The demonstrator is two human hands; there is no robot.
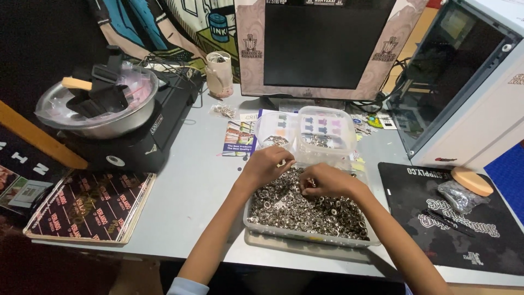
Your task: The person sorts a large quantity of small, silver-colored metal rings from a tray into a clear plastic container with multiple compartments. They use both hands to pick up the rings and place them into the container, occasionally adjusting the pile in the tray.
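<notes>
Resting on a grey desk [196, 191], a clear tray [305, 236] heaped with small silver rings [305, 210] sits before the person. The left hand [267, 165] lies at the tray's far left edge, fingers curled down into the rings; whether it pinches any I cannot tell. The right hand [323, 181] hovers over the heap's middle, fingertips drawn narrow together on what looks like one ring. Behind the tray stands a second, smaller clear tub [326, 134] with more rings inside, on top of papers with coloured squares. One monitor [322, 43] with a patterned beige frame stands at the back, screen dark; one white computer case [464, 82] with a glass side stands at right. At left, one steel bowl [98, 109] holding black tools sits on a black machine [136, 142], beside a dark printed board [90, 205]. A black mat [436, 218] with white lettering lies at right, carrying one round tan disc [472, 181] and one clear bag [457, 195]. One cup [219, 74] stands by the monitor.
</notes>
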